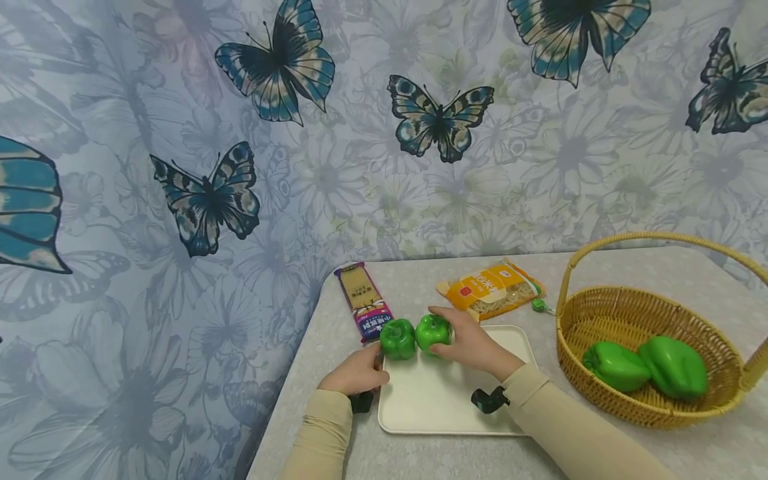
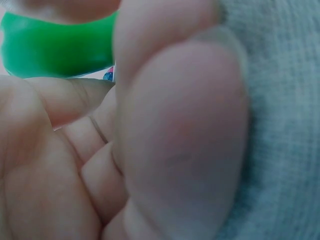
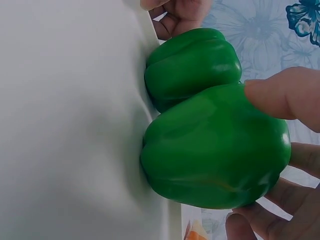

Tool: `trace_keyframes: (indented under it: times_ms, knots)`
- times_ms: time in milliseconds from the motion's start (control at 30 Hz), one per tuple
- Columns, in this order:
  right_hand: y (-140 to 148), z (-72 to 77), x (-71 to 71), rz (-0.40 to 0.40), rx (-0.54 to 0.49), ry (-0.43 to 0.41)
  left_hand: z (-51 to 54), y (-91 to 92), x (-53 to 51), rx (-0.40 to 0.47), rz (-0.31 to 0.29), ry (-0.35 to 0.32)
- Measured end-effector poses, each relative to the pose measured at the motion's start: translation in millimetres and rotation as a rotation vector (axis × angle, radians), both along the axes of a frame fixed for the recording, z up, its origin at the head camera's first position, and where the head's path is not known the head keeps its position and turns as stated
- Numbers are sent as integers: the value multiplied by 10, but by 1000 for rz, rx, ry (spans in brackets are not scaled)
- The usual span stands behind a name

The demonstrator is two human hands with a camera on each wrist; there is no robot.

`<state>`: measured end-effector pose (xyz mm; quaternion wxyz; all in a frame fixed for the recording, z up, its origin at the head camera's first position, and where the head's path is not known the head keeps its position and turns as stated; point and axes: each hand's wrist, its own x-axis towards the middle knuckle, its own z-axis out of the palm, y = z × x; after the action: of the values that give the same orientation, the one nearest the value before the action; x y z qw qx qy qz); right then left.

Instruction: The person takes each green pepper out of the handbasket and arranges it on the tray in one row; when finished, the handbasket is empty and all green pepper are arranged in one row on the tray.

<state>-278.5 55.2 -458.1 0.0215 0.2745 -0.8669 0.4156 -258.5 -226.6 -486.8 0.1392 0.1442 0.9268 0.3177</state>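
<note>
Grey-blue wall (image 1: 336,187) with big butterflies (image 1: 441,127) was at the back, pale table (image 1: 414,280) in front. You had a wicker basket (image 1: 636,300) on your right and a cream tray (image 1: 432,407) right before you. Behind the tray lay an orange bag (image 1: 495,290), plus a purple pack (image 1: 364,301) off its far left corner. Your right hand (image 1: 471,340) had thumb and fingers round a pepper (image 1: 432,331) near the tray's far edge. Your left hand (image 1: 354,373) was at the left rim beside a second pepper (image 1: 397,340), some fingers curled, but I honestly couldn't tell if it gripped anything. Those two green ones were side by side at the tray's far left, and two more peppers (image 1: 618,365) lay in the basket.
</note>
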Motion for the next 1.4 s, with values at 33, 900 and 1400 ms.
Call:
trace_keyframes:
  times_ms: [33,900,1400]
  knots:
    - [7,3,6,-4,4,-8,-1,5,0,3,-1,-2]
    - [2301,811,375,-33,113,-131,-2,9,-30,-21,-6,-6]
    - [2698,195,237,156,157,-294,-44,-5,-67,-17,-7,-9]
